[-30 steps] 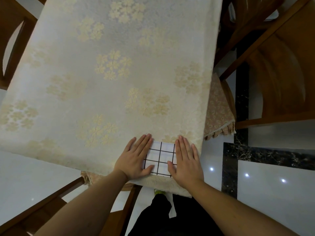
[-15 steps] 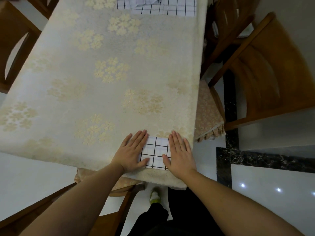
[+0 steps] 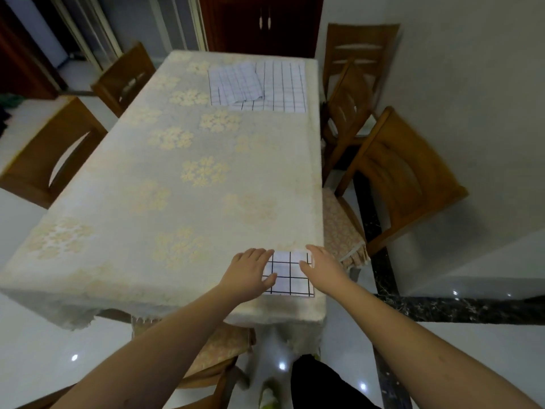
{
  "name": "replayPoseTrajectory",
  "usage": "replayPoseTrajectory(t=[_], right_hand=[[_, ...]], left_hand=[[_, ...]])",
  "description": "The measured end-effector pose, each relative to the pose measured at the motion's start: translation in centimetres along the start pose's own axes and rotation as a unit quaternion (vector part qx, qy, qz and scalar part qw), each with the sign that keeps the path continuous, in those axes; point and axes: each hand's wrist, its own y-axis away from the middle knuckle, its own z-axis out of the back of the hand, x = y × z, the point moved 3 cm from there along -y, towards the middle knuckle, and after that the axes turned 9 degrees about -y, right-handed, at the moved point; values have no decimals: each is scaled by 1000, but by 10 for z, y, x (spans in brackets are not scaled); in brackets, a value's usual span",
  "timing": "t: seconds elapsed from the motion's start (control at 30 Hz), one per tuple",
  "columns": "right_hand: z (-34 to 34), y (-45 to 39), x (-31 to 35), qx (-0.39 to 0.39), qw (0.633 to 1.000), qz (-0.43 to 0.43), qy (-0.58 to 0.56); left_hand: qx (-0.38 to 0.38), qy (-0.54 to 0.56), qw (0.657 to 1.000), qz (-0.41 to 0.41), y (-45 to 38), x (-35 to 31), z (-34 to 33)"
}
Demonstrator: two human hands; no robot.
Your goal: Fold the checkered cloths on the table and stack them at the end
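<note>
A small folded white cloth with a black grid (image 3: 290, 276) lies at the near right corner of the table (image 3: 165, 202). My left hand (image 3: 247, 273) rests flat on its left edge, fingers straight. My right hand (image 3: 323, 268) lies at its right edge, fingers straight, thumb over the cloth. At the far right end of the table lie two unfolded checkered cloths: a wide-grid one (image 3: 283, 87) spread flat, and a fine-grid one (image 3: 234, 84) rumpled over its left part.
The table wears a pale floral tablecloth. Wooden chairs stand on the left (image 3: 53, 152) and on the right (image 3: 395, 178), one more near the far right corner (image 3: 358, 51). A dark cabinet (image 3: 262, 22) is behind the table. The floor is glossy tile.
The view has tilted up, so the far end of the table with the two unfolded cloths shows now. Both hands remain at the folded cloth, the right one shifted slightly outward.
</note>
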Motion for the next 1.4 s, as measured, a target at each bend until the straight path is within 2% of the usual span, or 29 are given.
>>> replayPoseTrajectory(t=[0.27, 0.57, 0.83, 0.93, 1.07, 1.2, 1.4], right_hand=[[18, 72, 4, -9, 998, -49, 26], [16, 115, 13, -12, 999, -28, 36], [-2, 164, 20, -25, 986, 34, 162], [-11, 187, 24, -29, 984, 71, 161], [-29, 217, 26, -9, 977, 118, 175], [-54, 245, 36, 15, 978, 130, 163], [-90, 283, 79, 53, 968, 164, 181]], left_hand=[[29, -67, 995, -69, 10, -33, 29], [67, -96, 992, -41, 52, -33, 22], [23, -89, 996, 9, 123, -36, 30], [-3, -90, 995, 30, 164, -45, 35], [1, -83, 994, 68, 227, -58, 35], [-31, -86, 989, 117, 283, -56, 31], [-39, -74, 982, 171, 352, -44, 25]])
